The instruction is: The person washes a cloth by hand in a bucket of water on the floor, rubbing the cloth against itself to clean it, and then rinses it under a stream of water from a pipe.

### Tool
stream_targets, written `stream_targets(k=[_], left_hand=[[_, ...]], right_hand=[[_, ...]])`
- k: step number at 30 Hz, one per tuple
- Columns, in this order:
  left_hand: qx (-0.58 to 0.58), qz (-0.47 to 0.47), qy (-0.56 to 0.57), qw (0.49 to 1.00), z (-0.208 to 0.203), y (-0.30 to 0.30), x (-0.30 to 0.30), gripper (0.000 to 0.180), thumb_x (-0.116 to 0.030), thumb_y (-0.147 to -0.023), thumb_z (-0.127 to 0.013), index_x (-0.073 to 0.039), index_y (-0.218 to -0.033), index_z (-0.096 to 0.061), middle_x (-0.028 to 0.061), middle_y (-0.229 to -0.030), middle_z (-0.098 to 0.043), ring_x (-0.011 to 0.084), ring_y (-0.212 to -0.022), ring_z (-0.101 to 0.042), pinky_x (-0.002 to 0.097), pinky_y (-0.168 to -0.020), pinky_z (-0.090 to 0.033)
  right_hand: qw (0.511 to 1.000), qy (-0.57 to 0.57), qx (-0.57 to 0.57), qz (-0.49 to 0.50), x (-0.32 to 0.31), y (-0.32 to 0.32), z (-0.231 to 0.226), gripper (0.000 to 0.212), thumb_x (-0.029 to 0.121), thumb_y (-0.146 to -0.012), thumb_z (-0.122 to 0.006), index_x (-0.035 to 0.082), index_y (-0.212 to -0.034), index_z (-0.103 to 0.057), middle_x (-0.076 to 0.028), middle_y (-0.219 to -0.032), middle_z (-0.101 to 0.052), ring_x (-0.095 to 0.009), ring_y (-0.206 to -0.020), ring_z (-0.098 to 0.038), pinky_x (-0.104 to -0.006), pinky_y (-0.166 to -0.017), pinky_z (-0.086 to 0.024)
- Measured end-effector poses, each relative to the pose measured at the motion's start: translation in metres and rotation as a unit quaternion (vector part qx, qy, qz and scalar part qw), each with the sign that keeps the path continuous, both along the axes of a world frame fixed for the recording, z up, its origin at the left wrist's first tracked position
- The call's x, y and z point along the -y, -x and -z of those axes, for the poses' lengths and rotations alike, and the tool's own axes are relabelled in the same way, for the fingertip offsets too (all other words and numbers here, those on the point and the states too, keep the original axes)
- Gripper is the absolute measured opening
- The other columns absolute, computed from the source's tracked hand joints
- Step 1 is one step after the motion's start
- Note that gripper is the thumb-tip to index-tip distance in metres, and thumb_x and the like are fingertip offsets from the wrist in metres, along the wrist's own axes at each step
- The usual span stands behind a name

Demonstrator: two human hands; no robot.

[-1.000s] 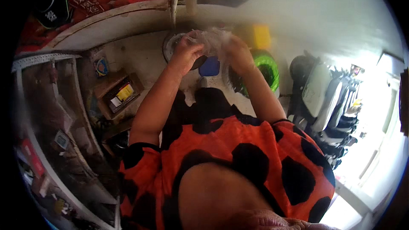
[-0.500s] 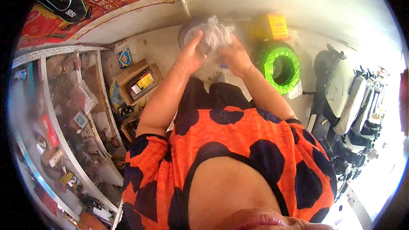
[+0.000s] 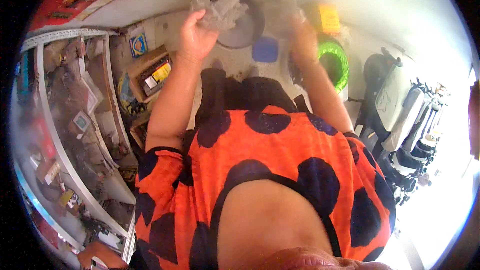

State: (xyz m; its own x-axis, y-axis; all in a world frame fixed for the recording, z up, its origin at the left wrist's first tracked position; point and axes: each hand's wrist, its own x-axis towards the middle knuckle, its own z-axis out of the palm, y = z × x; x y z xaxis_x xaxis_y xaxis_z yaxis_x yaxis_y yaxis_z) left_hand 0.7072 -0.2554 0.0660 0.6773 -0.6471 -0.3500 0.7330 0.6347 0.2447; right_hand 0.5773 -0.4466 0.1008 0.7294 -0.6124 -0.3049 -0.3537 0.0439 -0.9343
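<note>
In my left hand point(image 3: 195, 40), held out at the far left of centre, is a crumpled greyish-white cloth point(image 3: 222, 14). The thumb lies against its near side and the other fingers are mostly under it. Beyond and below the cloth sits a round grey basin point(image 3: 256, 22) on the floor, partly covered by it. My right hand point(image 3: 304, 40) is raised apart from the left, close to a yellow box and a bright green ring. Motion smears its fingers, and a pale blur at the fingertips is too unclear to name.
A blue square thing point(image 3: 265, 50) lies on the floor between my hands. On the right stand the yellow box point(image 3: 328, 18), the green ring-shaped coil point(image 3: 341, 65) and a row of scooters point(image 3: 395, 100). Metal shelving point(image 3: 55, 110) and an open cardboard carton point(image 3: 135, 72) line the left.
My hands have parted: the left moved left with the cloth, the right moved right and slightly upward. The basin and the blue square thing show more now.
</note>
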Motion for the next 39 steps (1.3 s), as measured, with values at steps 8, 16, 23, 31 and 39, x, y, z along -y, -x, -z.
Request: stream_targets(k=[8, 16, 23, 31, 39], left_hand=[[0.107, 0.064, 0.015, 0.992, 0.014, -0.018, -0.038, 0.055, -0.008, -0.072, -0.05, 0.001, -0.125, -0.04, 0.0153, -0.125, -0.046, 0.0318, -0.121, -0.038, 0.0452, -0.106, -0.022], [0.18, 0.067, -0.123, 0.974, 0.02, -0.024, -0.039, 0.04, -0.008, -0.085, -0.051, -0.004, -0.124, -0.042, 0.0098, -0.122, -0.05, 0.0266, -0.117, -0.044, 0.0455, -0.102, -0.03], [0.041, 0.084, -0.028, 0.995, 0.029, -0.042, -0.041, 0.042, -0.023, -0.087, -0.05, -0.005, -0.124, -0.042, 0.0089, -0.125, -0.048, 0.0265, -0.116, -0.044, 0.0464, -0.102, -0.029], [-0.016, 0.093, 0.011, 0.995, 0.01, -0.047, -0.028, 0.044, -0.029, -0.088, -0.046, -0.005, -0.124, -0.041, 0.01, -0.127, -0.044, 0.0297, -0.119, -0.04, 0.0462, -0.1, -0.03], [0.006, 0.144, -0.032, 0.989, 0.009, -0.046, -0.016, 0.039, -0.03, -0.091, -0.042, -0.006, -0.123, -0.042, 0.0146, -0.123, -0.048, 0.0297, -0.115, -0.045, 0.0462, -0.096, -0.035]], right_hand=[[0.985, -0.053, 0.14, -0.084, -0.006, -0.022, 0.0, 0.037, 0.02, -0.087, -0.039, -0.002, -0.114, -0.049, -0.014, -0.111, -0.056, -0.029, -0.105, -0.052, -0.0434, -0.094, -0.038], [0.991, -0.058, 0.094, -0.069, -0.022, -0.047, -0.005, 0.03, 0.018, -0.089, -0.047, 0.004, -0.115, -0.051, -0.009, -0.104, -0.059, -0.019, -0.094, -0.056, -0.0306, -0.084, -0.043], [0.89, -0.406, 0.196, 0.069, -0.019, -0.071, -0.011, 0.035, 0.028, -0.092, -0.041, 0.002, -0.112, -0.05, -0.009, -0.103, -0.059, -0.02, -0.093, -0.056, -0.0341, -0.083, -0.044], [0.943, -0.296, 0.146, 0.042, -0.009, -0.066, 0.014, 0.03, 0.026, -0.089, -0.047, 0.001, -0.105, -0.052, -0.011, -0.096, -0.06, -0.023, -0.087, -0.058, -0.0341, -0.076, -0.047], [0.981, -0.157, 0.107, -0.038, -0.015, -0.065, -0.008, 0.022, 0.016, -0.083, -0.055, 0.001, -0.1, -0.059, -0.007, -0.092, -0.062, -0.017, -0.089, -0.058, -0.0311, -0.079, -0.045]])
